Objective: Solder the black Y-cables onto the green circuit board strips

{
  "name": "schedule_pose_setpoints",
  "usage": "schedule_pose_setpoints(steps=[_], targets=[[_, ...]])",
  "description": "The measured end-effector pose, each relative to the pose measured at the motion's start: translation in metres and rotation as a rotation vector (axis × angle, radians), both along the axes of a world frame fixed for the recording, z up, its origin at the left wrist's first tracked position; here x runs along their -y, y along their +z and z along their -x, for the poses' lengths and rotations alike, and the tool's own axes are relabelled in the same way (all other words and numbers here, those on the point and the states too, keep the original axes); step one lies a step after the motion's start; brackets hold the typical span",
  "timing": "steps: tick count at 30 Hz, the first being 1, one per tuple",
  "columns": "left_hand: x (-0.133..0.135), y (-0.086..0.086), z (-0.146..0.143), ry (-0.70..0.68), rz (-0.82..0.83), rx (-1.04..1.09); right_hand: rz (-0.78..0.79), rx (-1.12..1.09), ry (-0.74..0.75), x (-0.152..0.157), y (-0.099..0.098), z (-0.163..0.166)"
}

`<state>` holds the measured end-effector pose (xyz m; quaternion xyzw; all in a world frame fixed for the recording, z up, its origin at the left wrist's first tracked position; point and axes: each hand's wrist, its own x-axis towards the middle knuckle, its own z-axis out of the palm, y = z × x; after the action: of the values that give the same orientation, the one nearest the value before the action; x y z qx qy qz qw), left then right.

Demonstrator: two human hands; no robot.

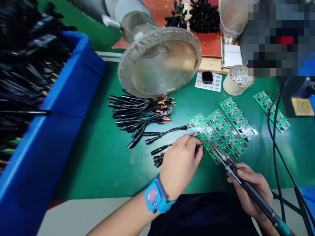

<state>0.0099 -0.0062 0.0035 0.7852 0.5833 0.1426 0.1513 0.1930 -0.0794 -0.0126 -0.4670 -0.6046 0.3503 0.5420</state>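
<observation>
My left hand (182, 164), with a blue wrist strap (157, 196), pinches a black cable (161, 149) close to its coloured wire ends. Those ends meet the edge of the leftmost green circuit board panel (199, 121). In my right hand (253, 186) is a soldering iron (248, 188), its tip over that same panel near the wires. A second black cable (172, 130) lies just above, its wires touching the panel. Beside it are two more panels, a middle one (226, 132) and a right one (238, 118). My fingers hide part of the held cable.
A pile of black cables (142, 113) lies left of the boards. At far left stands a blue bin (81, 65) full of cables. A fume extractor hood (159, 62) overhangs the back. A solder tub (237, 82), another panel (272, 111) and a yellow sponge (302, 106) are to the right.
</observation>
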Motion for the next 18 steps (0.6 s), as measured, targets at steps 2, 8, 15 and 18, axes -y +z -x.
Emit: schedule_pose_setpoints(steps=[2,8,15,18], targets=[[0.001,0.002,0.006,-0.033,0.006,0.074,0.000,0.020,0.012,0.001,-0.002,0.000],[-0.023,0.004,0.066,0.172,-0.311,0.081,-0.025,0.045,0.051,0.002,-0.009,-0.003],[-0.059,-0.017,0.117,0.093,-0.311,-0.048,-0.089,0.041,0.016,-0.005,-0.002,0.005],[-0.051,-0.008,0.114,0.158,-0.323,0.025,-0.092,0.058,0.029,-0.004,-0.005,0.002]])
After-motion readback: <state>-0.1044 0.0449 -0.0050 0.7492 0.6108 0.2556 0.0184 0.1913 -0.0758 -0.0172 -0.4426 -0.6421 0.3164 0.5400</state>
